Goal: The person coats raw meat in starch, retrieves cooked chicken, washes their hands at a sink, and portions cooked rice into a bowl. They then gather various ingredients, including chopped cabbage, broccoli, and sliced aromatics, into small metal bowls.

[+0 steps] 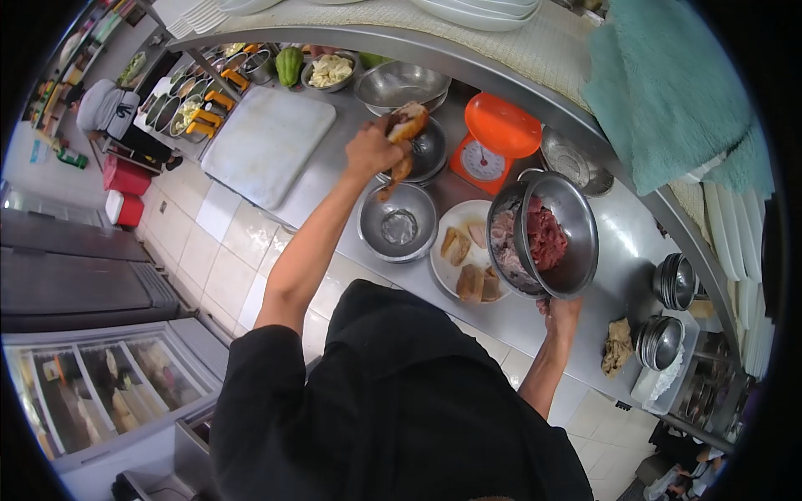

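My left hand [374,150] grips a piece of browned cooked meat [408,125], held over a dark metal bowl [428,150]. My right hand [561,309] is at the near rim of a tilted metal bowl [582,250] with red raw meat [545,235] in it; its fingers are mostly hidden under the rim. That bowl overlaps another bowl of paler meat [507,242]. Left of these, a white plate [443,269] bears several pieces of cooked meat. An empty-looking metal bowl [398,222] stands between the plate and my left forearm.
A white cutting board [269,146] lies at the left. Behind stand an orange scale [482,163] and metal bowls [403,85]. Stacked small bowls [660,342] and a crumpled brown cloth-like item [617,346] are at the right. A shelf edge [418,37] crosses above. Another person [109,108] stands far left.
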Action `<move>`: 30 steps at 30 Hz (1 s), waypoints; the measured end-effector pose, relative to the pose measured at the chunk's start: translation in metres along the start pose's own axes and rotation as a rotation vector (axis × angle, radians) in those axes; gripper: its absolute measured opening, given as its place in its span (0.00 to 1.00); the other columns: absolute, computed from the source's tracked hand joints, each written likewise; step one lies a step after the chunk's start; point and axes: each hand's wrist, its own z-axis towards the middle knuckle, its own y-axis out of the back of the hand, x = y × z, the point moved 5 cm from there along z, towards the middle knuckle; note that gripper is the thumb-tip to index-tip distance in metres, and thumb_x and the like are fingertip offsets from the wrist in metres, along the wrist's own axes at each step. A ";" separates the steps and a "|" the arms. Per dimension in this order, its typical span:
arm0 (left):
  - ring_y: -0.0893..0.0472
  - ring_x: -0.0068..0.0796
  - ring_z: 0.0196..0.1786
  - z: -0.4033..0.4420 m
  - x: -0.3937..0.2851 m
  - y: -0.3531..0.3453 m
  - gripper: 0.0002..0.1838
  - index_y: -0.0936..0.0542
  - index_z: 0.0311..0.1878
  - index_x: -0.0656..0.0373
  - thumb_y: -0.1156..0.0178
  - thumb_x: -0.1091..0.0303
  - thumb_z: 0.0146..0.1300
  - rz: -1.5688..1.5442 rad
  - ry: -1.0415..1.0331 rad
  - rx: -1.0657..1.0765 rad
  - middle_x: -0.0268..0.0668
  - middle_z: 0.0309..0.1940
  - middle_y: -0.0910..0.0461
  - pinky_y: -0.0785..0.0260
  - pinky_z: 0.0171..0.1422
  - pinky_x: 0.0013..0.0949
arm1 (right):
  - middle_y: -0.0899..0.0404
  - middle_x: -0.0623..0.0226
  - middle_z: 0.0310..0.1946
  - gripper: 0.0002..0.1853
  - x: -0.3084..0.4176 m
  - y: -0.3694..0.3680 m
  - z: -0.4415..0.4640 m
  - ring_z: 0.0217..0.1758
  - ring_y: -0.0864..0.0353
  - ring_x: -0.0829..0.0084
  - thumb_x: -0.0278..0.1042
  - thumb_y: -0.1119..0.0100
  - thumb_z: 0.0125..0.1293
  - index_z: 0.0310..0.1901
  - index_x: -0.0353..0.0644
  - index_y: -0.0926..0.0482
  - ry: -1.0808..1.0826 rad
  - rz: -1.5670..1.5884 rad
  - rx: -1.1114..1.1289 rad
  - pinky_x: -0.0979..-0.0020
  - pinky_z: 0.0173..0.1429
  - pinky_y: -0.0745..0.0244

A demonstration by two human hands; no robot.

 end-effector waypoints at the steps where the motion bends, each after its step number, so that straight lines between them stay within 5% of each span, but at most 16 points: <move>1: 0.21 0.48 0.45 -0.001 -0.001 -0.010 0.30 0.25 0.56 0.55 0.39 0.48 0.51 0.096 -0.024 -0.032 0.48 0.42 0.21 0.29 0.51 0.39 | 0.28 0.65 0.15 0.08 -0.001 -0.003 0.000 0.10 0.32 0.77 0.33 0.49 0.65 0.37 0.36 0.27 -0.015 0.014 0.007 0.78 0.10 0.44; 5: 0.22 0.50 0.48 0.008 0.023 -0.029 0.27 0.19 0.46 0.59 0.36 0.47 0.49 0.085 -0.097 -0.107 0.52 0.42 0.22 0.29 0.52 0.42 | 0.28 0.66 0.17 0.05 0.007 -0.017 -0.004 0.11 0.32 0.80 0.26 0.49 0.62 0.38 0.36 0.28 -0.046 0.056 -0.001 0.79 0.10 0.46; 8: 0.22 0.51 0.48 0.032 0.069 -0.029 0.21 0.17 0.40 0.60 0.35 0.53 0.49 -0.084 0.003 -0.377 0.54 0.43 0.22 0.28 0.50 0.43 | 0.28 0.67 0.17 0.06 0.004 -0.022 -0.002 0.10 0.33 0.79 0.28 0.49 0.63 0.40 0.36 0.28 -0.038 0.085 0.022 0.79 0.10 0.46; 11: 0.23 0.57 0.44 0.033 0.076 -0.027 0.16 0.18 0.38 0.64 0.37 0.64 0.48 -0.029 0.195 -0.031 0.58 0.37 0.22 0.27 0.48 0.45 | 0.29 0.67 0.15 0.08 0.002 -0.028 0.002 0.09 0.34 0.79 0.31 0.50 0.65 0.41 0.36 0.29 -0.006 0.055 0.043 0.79 0.10 0.46; 17: 0.21 0.55 0.44 0.028 0.062 -0.019 0.13 0.19 0.32 0.64 0.35 0.66 0.44 0.182 0.051 -0.208 0.56 0.39 0.22 0.25 0.45 0.45 | 0.30 0.67 0.15 0.09 -0.001 -0.040 0.006 0.09 0.34 0.77 0.34 0.49 0.64 0.40 0.36 0.28 -0.002 0.017 0.033 0.77 0.11 0.46; 21: 0.21 0.53 0.44 0.039 0.074 -0.028 0.14 0.21 0.32 0.68 0.34 0.68 0.43 0.106 0.133 -0.063 0.54 0.40 0.22 0.25 0.46 0.46 | 0.30 0.66 0.16 0.10 -0.004 -0.054 -0.004 0.09 0.35 0.77 0.36 0.48 0.64 0.38 0.37 0.28 -0.025 0.066 -0.039 0.76 0.11 0.46; 23: 0.18 0.50 0.34 0.046 0.085 -0.029 0.13 0.21 0.31 0.71 0.36 0.71 0.44 0.020 0.113 -0.045 0.55 0.32 0.20 0.23 0.38 0.43 | 0.30 0.66 0.16 0.10 -0.008 -0.064 -0.014 0.09 0.36 0.77 0.36 0.48 0.64 0.37 0.37 0.28 -0.035 0.075 -0.090 0.76 0.10 0.47; 26: 0.20 0.43 0.21 0.064 0.102 -0.042 0.09 0.21 0.28 0.71 0.39 0.74 0.44 -0.451 0.307 0.313 0.51 0.21 0.22 0.25 0.24 0.40 | 0.30 0.66 0.18 0.08 -0.019 -0.077 -0.029 0.09 0.36 0.76 0.34 0.49 0.64 0.37 0.38 0.28 -0.023 0.086 -0.153 0.76 0.10 0.46; 30: 0.25 0.35 0.12 0.064 0.108 -0.038 0.05 0.22 0.24 0.70 0.42 0.77 0.45 -0.847 0.450 0.475 0.45 0.13 0.26 0.31 0.14 0.36 | 0.30 0.66 0.17 0.05 -0.004 -0.119 -0.073 0.09 0.35 0.76 0.30 0.48 0.60 0.35 0.37 0.28 0.021 0.127 -0.288 0.76 0.10 0.46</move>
